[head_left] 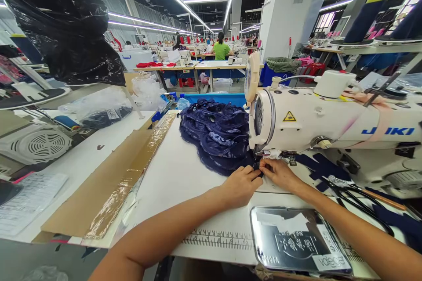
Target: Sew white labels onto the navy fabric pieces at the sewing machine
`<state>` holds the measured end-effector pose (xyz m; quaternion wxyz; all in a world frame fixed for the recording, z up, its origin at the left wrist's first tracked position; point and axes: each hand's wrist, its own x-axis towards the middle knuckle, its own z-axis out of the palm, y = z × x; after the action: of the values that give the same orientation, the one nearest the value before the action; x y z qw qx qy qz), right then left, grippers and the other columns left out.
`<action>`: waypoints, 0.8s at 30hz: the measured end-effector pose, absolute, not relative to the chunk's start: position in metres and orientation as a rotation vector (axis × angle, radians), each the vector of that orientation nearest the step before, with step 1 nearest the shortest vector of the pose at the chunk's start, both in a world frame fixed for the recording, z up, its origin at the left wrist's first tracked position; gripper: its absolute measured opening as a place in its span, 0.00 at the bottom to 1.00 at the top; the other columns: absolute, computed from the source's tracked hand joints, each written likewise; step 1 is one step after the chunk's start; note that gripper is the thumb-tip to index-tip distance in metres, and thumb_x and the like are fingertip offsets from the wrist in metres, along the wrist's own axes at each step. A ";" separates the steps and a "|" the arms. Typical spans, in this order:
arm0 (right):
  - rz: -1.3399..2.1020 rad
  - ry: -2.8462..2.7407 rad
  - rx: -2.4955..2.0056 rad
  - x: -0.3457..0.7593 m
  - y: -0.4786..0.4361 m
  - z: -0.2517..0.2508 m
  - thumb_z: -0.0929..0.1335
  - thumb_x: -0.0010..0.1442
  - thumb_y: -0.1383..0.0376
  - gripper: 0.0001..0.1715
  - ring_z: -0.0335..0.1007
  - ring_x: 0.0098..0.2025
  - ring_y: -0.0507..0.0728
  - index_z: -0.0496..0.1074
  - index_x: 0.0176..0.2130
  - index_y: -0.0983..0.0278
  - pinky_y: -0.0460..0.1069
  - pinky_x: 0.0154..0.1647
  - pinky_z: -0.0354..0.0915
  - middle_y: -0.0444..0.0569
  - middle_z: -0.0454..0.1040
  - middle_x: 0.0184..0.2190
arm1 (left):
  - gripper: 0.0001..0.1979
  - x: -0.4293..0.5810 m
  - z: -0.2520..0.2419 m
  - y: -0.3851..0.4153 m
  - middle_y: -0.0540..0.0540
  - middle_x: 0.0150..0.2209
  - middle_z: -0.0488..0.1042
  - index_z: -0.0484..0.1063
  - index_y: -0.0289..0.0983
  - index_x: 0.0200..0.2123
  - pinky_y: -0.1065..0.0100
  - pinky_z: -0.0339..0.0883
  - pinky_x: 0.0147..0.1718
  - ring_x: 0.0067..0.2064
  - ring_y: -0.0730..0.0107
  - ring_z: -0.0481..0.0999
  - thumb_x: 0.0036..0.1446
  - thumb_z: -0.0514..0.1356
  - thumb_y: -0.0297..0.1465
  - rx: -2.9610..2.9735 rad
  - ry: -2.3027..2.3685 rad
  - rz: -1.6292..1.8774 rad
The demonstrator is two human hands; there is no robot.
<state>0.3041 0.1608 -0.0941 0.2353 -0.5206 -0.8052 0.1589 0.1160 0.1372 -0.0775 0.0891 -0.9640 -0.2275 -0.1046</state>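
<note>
Navy lace fabric point(216, 138): a dark blue heap lying on the table point(178, 175), piled beyond the fingers and trailing back to them. Its near edge is pinched at the fingertips, directly under the head of the sewing machine point(316, 123), presumably so that the edge is kept flat and lined up at the needle.

Left hand point(242, 184): fingers curled shut on the edge of the lace, knuckles up, wrist resting on the table.

Right hand point(280, 173): fingers closed on the same edge, meeting the left fingertips just below the needle area; the exact contact under the presser foot cannot be made out.

Sewing machine: white, standing immediately above and to the right of the fingers.

Scissors point(354, 197): dark-handled, laid to the right of the right wrist, within easy reach.

Metal tray point(296, 241): set nearer than the fingers, between the two forearms, bearing paper labels.

Printed ruler point(219, 239): marked along the near edge of the table, below the left forearm.

Cardboard strip point(108, 184): taped, lying well to the left of the fingers.

Black plastic bag point(62, 22): hung far left, above the table.

Other people: seated at distant tables beyond the fabric.
</note>
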 end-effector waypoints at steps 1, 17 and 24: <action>0.432 -2.211 -1.412 0.305 0.160 -0.095 0.59 0.55 0.64 0.10 0.64 0.27 0.55 0.67 0.26 0.61 0.49 0.30 0.61 0.44 0.69 0.23 | 0.07 0.116 -0.078 0.137 0.40 0.49 0.69 0.66 0.32 0.36 0.64 0.62 0.35 0.43 0.62 0.67 0.54 0.51 0.23 -2.866 -0.690 -0.309; -0.575 -2.602 -0.900 0.322 0.143 -0.094 0.57 0.56 0.79 0.22 0.68 0.45 0.60 0.69 0.46 0.70 0.55 0.45 0.67 0.58 0.73 0.44 | 0.20 0.108 -0.076 0.145 0.38 0.47 0.67 0.65 0.37 0.51 0.56 0.55 0.51 0.49 0.59 0.64 0.54 0.52 0.31 -2.788 -0.952 -0.454; -0.544 -2.635 -0.984 0.329 0.148 -0.098 0.58 0.54 0.80 0.25 0.69 0.46 0.60 0.68 0.48 0.68 0.53 0.39 0.70 0.57 0.72 0.47 | 0.18 0.118 -0.073 0.140 0.38 0.42 0.69 0.66 0.38 0.51 0.55 0.54 0.51 0.46 0.59 0.66 0.56 0.51 0.32 -2.694 -1.083 -0.317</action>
<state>0.3291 0.1483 -0.0980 0.1380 -0.3402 -0.9110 -0.1880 0.1177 0.1400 -0.0734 0.1101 -0.9168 -0.3684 -0.1080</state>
